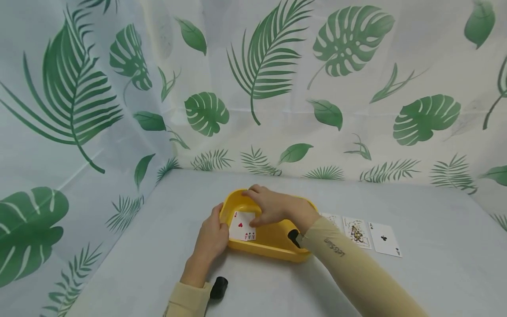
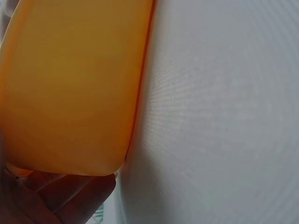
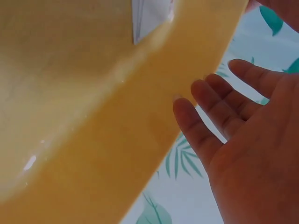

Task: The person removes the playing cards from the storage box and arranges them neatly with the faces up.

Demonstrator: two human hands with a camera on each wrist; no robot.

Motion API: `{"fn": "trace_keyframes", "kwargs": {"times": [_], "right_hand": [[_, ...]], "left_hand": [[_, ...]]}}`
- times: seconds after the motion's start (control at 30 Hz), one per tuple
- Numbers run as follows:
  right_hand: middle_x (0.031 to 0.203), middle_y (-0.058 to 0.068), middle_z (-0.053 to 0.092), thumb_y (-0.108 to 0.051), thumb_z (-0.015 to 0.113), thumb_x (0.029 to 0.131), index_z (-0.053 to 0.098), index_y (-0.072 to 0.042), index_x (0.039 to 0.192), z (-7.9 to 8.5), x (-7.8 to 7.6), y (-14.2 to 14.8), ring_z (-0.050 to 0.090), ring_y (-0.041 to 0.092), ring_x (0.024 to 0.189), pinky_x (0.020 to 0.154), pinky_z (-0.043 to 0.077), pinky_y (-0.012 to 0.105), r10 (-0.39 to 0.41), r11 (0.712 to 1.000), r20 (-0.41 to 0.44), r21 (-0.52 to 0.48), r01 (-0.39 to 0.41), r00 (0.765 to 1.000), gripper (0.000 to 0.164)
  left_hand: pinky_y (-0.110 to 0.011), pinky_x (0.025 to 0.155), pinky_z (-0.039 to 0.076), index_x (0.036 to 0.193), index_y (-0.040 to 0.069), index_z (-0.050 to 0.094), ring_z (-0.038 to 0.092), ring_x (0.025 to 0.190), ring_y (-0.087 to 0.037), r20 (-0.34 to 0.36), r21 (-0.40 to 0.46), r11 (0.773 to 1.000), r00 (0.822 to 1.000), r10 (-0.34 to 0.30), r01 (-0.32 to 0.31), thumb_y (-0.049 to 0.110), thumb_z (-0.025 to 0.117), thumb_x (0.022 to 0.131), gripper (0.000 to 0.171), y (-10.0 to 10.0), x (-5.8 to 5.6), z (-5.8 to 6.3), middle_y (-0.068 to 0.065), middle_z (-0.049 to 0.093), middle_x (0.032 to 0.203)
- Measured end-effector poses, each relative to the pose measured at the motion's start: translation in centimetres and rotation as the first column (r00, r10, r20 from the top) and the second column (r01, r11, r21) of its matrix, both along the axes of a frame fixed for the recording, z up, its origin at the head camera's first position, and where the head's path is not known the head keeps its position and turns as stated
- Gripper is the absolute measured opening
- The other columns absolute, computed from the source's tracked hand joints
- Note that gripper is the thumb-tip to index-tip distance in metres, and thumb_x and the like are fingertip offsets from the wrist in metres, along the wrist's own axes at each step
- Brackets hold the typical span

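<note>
A yellow plastic tray (image 1: pixel 269 252) lies on the pale table, and my left hand (image 1: pixel 211 233) grips its left end. In the left wrist view, that hand's fingers (image 2: pixel 77 198) wrap round the end of the tray. Several playing cards (image 1: pixel 240 225) lie slightly fanned inside the tray's left part, an ace of hearts on top. Above the tray, with nothing held, my right hand (image 1: pixel 271 206) spreads its thumb and fingers near the far rim and the cards. The right wrist view has its fingers (image 3: pixel 217 109) extended beside the tray wall; whether they touch it I cannot tell.
Right of the tray, a row of cards lies face up: an ace of clubs (image 1: pixel 385 239), a joker-like card (image 1: pixel 357 232) and one partly hidden card (image 1: pixel 332 219). A leaf-printed white curtain (image 1: pixel 277 97) stands behind and at the left. A black object (image 1: pixel 219 288) is by the left wrist.
</note>
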State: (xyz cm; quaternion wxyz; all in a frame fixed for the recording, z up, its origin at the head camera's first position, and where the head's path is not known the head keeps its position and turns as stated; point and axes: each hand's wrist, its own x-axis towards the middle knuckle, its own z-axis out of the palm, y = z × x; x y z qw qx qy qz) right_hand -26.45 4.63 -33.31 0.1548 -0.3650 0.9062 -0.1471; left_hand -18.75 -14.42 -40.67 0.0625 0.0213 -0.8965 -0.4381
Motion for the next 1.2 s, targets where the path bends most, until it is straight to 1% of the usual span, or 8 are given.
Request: {"fn": "trace_keyframes", "kwargs": {"times": [0.1,0.33,0.53,0.7,0.87,1.07,1.2], "right_hand": [[0.152,0.012,0.037,-0.028,0.078,0.087,0.038,-0.009,0.154,-0.4,0.1,-0.4,0.041,0.026,0.134,0.113,0.035,0.042,-0.001,1.0,0.02,0.008,0.001,1.0,0.081],[0.151,0.008,0.038,-0.039,0.081,0.083,0.039,-0.01,0.154,-1.6,0.1,-1.5,0.038,0.023,0.136,0.113,0.034,0.039,0.006,0.994,0.02,0.111,-0.008,1.0,0.087],[0.149,0.007,0.04,-0.04,0.082,0.081,0.04,-0.012,0.153,-1.9,0.2,-1.8,0.04,0.023,0.132,0.112,0.036,0.041,-0.019,0.991,0.031,0.135,0.014,0.999,0.088],[0.147,0.007,0.042,-0.042,0.082,0.081,0.041,-0.012,0.153,-2.1,0.2,-2.0,0.042,0.022,0.13,0.111,0.037,0.039,-0.009,0.989,0.002,0.149,0.008,1.0,0.088],[0.147,0.007,0.042,-0.043,0.081,0.082,0.041,-0.011,0.153,-2.2,0.2,-2.2,0.042,0.023,0.13,0.111,0.037,0.039,-0.001,0.985,-0.012,0.17,0.003,1.0,0.087],[0.148,0.008,0.042,-0.049,0.078,0.083,0.041,-0.011,0.154,-2.7,-0.1,-2.5,0.041,0.024,0.13,0.111,0.037,0.039,0.014,0.972,-0.047,0.237,-0.002,0.999,0.088],[0.144,0.009,0.043,-0.051,0.077,0.083,0.042,-0.009,0.152,-3.2,-0.3,-2.8,0.043,0.025,0.128,0.11,0.038,0.039,0.032,0.961,-0.062,0.276,-0.014,0.998,0.087]], "left_hand": [[-0.051,0.106,0.042,0.152,-0.001,0.038,0.057,0.114,-0.03,-0.012,-0.006,1.0,1.0,-0.005,0.005,0.003,0.045,0.096,0.056,0.0,0.0,0.0,-0.02,0.052,0.145],[-0.052,0.102,0.045,0.15,-0.002,0.04,0.058,0.109,-0.03,-0.031,-0.012,1.0,0.999,-0.01,0.01,0.003,0.045,0.095,0.055,-0.2,-0.1,-0.2,-0.022,0.055,0.142],[-0.051,0.103,0.044,0.15,-0.001,0.04,0.058,0.11,-0.03,-0.027,-0.011,1.0,1.0,-0.007,0.006,0.003,0.045,0.096,0.055,-0.1,-0.1,-0.2,-0.021,0.054,0.142],[-0.051,0.105,0.043,0.151,-0.001,0.039,0.057,0.112,-0.03,-0.017,0.002,1.0,1.0,-0.002,0.002,0.004,0.045,0.096,0.055,0.0,-0.1,0.0,-0.02,0.053,0.144],[-0.051,0.102,0.045,0.151,0.0,0.04,0.057,0.108,-0.03,-0.024,0.005,1.0,1.0,-0.002,0.002,0.003,0.045,0.095,0.055,0.0,0.0,0.0,-0.02,0.055,0.142],[-0.05,0.099,0.046,0.15,0.0,0.04,0.057,0.105,-0.029,-0.029,0.004,1.0,1.0,-0.003,0.003,0.003,0.045,0.095,0.056,-0.1,0.0,0.0,-0.02,0.055,0.141],[-0.051,0.102,0.045,0.151,-0.001,0.039,0.057,0.109,-0.029,-0.022,0.008,1.0,1.0,-0.005,0.006,0.003,0.045,0.096,0.056,0.0,0.0,0.0,-0.02,0.053,0.144]]}}
